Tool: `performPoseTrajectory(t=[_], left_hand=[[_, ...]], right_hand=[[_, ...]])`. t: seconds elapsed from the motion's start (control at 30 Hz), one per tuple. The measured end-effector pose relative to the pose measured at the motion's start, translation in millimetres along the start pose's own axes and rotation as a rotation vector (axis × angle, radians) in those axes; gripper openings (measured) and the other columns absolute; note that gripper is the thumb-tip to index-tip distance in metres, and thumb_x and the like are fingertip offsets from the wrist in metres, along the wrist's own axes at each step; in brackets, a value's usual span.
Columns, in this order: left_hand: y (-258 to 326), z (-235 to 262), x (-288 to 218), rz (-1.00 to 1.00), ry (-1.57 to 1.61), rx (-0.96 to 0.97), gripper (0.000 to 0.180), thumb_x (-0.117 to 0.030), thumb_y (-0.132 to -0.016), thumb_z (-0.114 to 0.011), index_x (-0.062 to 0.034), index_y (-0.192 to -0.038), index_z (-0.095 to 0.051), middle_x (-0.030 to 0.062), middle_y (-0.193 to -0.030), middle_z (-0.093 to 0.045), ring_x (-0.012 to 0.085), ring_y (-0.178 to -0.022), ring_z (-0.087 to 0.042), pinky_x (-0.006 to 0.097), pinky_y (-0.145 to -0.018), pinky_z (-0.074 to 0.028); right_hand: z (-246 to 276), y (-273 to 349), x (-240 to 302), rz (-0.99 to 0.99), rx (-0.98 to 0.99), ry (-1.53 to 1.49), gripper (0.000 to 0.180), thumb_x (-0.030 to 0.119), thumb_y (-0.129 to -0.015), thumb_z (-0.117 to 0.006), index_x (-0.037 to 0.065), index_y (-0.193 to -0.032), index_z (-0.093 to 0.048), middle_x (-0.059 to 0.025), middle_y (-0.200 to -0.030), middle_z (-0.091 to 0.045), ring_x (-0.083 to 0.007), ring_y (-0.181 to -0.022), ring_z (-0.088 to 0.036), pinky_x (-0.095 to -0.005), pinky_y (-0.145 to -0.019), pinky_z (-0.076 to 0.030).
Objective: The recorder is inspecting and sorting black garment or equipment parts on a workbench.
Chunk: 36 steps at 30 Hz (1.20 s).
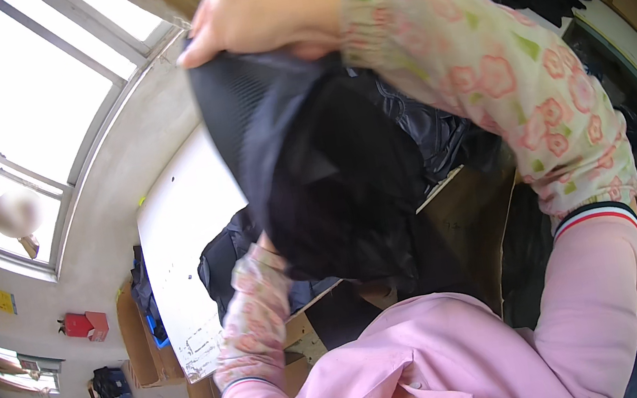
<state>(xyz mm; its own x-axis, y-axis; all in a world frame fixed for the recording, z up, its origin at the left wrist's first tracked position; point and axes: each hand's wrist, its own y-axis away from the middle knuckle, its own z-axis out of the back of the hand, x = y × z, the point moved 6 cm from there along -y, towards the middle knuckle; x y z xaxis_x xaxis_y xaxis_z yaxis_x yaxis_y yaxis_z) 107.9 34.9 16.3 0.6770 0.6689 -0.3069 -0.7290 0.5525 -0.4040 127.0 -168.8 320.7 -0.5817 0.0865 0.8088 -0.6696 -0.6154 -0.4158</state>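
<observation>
While the left hand (267,249) is hidden inside a dark, soft, ribbed garment (314,167), the right hand (258,17) pinches its upper edge above a white worktop (185,243).

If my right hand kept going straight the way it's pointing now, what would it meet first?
The right hand, gripping the top of the dark garment, points toward the picture's upper left. Next in that line is the window and its frame. Nothing shows between them, though depth is hard to judge here.
</observation>
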Motion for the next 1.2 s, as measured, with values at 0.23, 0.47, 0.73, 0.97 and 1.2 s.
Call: performPoseTrajectory(t=[0.23,0.47,0.73,0.97,1.2], left_hand=[[31.1,-123.6,-143.4,0.629,1.779,0.465,0.033,-0.024,-0.101,-0.048,-0.0043,-0.126,-0.054,0.0113,-0.115,-0.062,0.0195,-0.103,-0.062,0.031,-0.094,-0.048],[39.5,7.6,-206.8,0.138,0.431,-0.229,0.022,-0.005,-0.081,-0.072,-0.0028,-0.101,-0.063,0.0134,-0.107,-0.062,0.0281,-0.1,-0.06,0.033,-0.083,-0.049],[20.1,87.8,-98.0,0.513,0.096,-0.622,0.077,-0.01,-0.078,-0.077,-0.0006,-0.141,-0.033,0.0114,-0.082,-0.065,0.019,-0.063,-0.061,0.029,-0.062,-0.05],[28.0,95.1,-97.1,0.7,-0.24,-0.415,0.023,-0.016,-0.088,-0.069,0.0044,-0.097,-0.064,0.0136,-0.074,-0.06,0.0143,-0.06,-0.056,0.025,-0.058,-0.045],[73.2,124.6,-101.5,0.488,0.262,-0.739,0.008,-0.007,-0.093,-0.062,-0.0023,-0.099,-0.065,-0.0006,-0.072,-0.059,0.0024,-0.065,-0.05,0.018,-0.061,-0.039]], right_hand=[[-60.7,-56.8,2.3,0.415,-0.005,-0.279,0.02,0.019,-0.086,-0.068,0.0,-0.09,-0.065,-0.0089,-0.083,-0.065,-0.0183,-0.075,-0.06,-0.0325,-0.067,-0.046],[-47.1,-67.9,-16.6,1.033,-0.031,-0.353,0.012,0.02,-0.085,-0.068,0.009,-0.087,-0.065,-0.0028,-0.091,-0.063,-0.0188,-0.093,-0.057,-0.0354,-0.081,-0.042],[-15.0,-58.8,-31.0,0.17,-0.239,-0.729,0.012,0.007,-0.087,-0.061,0.0,-0.078,-0.061,-0.0062,-0.061,-0.057,-0.0173,-0.047,-0.055,-0.0327,-0.043,-0.039],[66.3,-51.1,-83.7,0.053,-0.54,-0.637,0.013,0.007,-0.087,-0.061,-0.005,-0.082,-0.06,-0.0123,-0.067,-0.061,-0.0249,-0.055,-0.061,-0.039,-0.049,-0.045],[88.8,-16.3,-112.8,-0.19,-0.561,-0.735,0.012,0.004,-0.087,-0.059,-0.007,-0.084,-0.059,-0.0163,-0.073,-0.063,-0.0282,-0.063,-0.065,-0.0415,-0.058,-0.054]])
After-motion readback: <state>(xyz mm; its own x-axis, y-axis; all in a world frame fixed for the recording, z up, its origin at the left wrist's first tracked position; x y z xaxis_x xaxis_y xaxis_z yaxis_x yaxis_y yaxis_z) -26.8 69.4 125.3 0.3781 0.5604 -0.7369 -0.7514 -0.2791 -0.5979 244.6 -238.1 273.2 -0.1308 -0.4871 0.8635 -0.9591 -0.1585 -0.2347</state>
